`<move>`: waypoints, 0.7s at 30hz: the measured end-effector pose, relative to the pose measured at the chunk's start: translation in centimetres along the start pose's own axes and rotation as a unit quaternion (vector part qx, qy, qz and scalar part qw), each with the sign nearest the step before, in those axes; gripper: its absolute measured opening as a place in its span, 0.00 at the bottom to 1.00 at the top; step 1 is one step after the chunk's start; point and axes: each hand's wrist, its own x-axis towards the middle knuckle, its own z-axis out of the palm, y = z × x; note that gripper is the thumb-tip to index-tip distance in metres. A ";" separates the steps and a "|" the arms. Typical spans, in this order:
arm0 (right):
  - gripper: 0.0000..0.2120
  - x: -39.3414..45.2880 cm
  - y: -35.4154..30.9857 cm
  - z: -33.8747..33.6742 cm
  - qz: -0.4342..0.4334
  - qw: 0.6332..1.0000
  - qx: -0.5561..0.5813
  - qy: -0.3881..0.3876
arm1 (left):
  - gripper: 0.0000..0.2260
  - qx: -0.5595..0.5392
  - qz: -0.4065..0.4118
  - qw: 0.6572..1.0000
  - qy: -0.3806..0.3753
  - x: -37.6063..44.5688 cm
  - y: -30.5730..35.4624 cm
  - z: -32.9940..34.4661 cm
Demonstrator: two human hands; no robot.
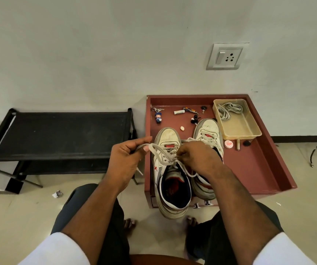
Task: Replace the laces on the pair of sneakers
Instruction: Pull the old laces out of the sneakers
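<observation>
Two white sneakers sat side by side in the dark red tray [264, 169], toes toward the wall; the left sneaker [170, 175] carried a red star on its side, and print on its insole was too small to read. Your left hand [129, 161] had its fingers curled around a loop of the grey lace [160, 153], while your right hand [196, 157] pinched the same lace over the tongue. The right sneaker [208, 138] lay partly behind that hand. A round red-and-white sticker [228, 143] beside it bore writing you could not make out. A clear plastic tub [249, 131] in the tray's far corner held a coiled spare lace [228, 109]. The tray stood on a pale tiled floor against a white wall with a switch socket [226, 56]; a black folding rack [62, 136] stood to the left.
</observation>
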 end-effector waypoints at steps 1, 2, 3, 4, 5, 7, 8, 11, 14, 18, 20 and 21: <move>0.07 -0.4 0.1 -0.2 0.000 1.000 -0.002 0.028 | 0.11 0.013 0.005 1.000 0.022 0.1 -0.1 -0.1; 0.08 -0.8 0.2 -0.3 0.002 0.999 -0.004 0.054 | 0.11 0.016 0.005 0.999 0.041 0.2 -0.1 -0.1; 0.09 -1.1 0.4 -0.6 0.004 0.996 -0.005 0.084 | 0.11 0.011 0.003 0.998 0.060 0.2 -0.2 0.0; 0.09 -1.4 0.6 -0.9 0.009 0.994 -0.002 0.112 | 0.10 0.005 0.001 0.997 0.081 0.3 -0.2 0.0; 0.09 -1.8 0.8 -1.1 0.017 0.990 0.009 0.142 | 0.10 0.002 0.001 0.994 0.110 0.4 -0.2 -0.1; 0.08 -2.8 1.5 -1.5 0.061 0.972 0.084 0.210 | 0.10 -0.016 0.011 0.982 0.185 0.7 -0.4 -0.7; 0.07 -3.5 1.9 -1.8 0.093 0.953 0.145 0.250 | 0.09 -0.032 0.017 0.973 0.227 1.0 -0.7 -1.3; 0.07 -5.3 3.2 -2.4 0.196 0.854 0.305 0.372 | 0.08 -0.094 0.020 0.923 0.373 1.9 -1.6 -3.6; 0.07 -6.4 4.8 -2.3 0.278 0.731 0.410 0.469 | 0.08 -0.128 0.024 0.844 0.521 2.5 -1.9 -5.6; 0.12 -6.6 5.8 -1.8 0.292 0.715 0.407 0.489 | 0.09 -0.088 0.013 0.811 0.578 2.4 -1.9 -5.6; 0.23 -6.1 5.0 -1.3 0.261 0.802 0.318 0.433 | 0.17 0.111 0.004 0.836 0.537 1.9 -2.0 -4.0; 0.28 -5.9 4.3 -1.1 0.231 0.860 0.230 0.392 | 0.20 0.220 0.040 0.859 0.461 1.5 -2.0 -2.8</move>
